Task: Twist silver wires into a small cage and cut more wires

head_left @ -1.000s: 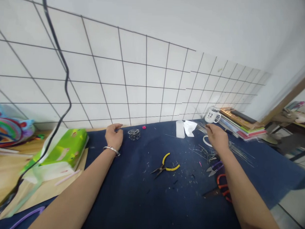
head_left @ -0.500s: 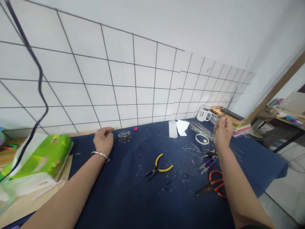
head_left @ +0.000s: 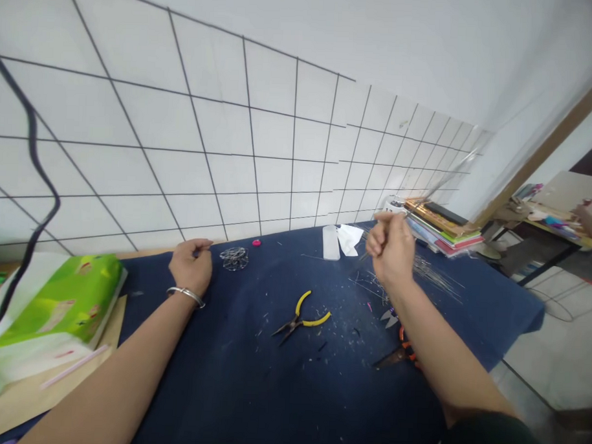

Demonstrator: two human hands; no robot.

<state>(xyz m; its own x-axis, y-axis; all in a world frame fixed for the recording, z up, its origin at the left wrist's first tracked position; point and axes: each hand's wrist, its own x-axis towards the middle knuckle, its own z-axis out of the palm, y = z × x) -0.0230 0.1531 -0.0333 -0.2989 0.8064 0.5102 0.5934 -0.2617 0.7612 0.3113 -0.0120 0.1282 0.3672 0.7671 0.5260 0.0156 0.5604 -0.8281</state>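
Note:
My right hand (head_left: 392,251) is raised above the dark blue cloth (head_left: 281,377), its fingers pinched on a thin metal wire (head_left: 430,188) that slants up to the right. My left hand (head_left: 190,265), with a silver bangle on the wrist, rests on the cloth with its fingers curled, just left of a small tangled wire ball (head_left: 234,258). Whether the left fingers hold anything I cannot tell. Yellow-handled pliers (head_left: 302,318) lie between my arms. A loose pile of straight wires (head_left: 434,275) lies behind my right hand.
Orange-handled scissors (head_left: 402,350) and small snips (head_left: 387,314) lie under my right forearm. A white strip (head_left: 331,242), white paper (head_left: 350,238), a pink bead (head_left: 256,242), a stack of books (head_left: 446,226) and a green packet (head_left: 55,301) are around. A wire grid (head_left: 259,149) leans on the wall.
My right hand rose from the wire pile with a wire pinched in it and moved left toward the middle. My left hand stayed by the wire ball. The view shifted.

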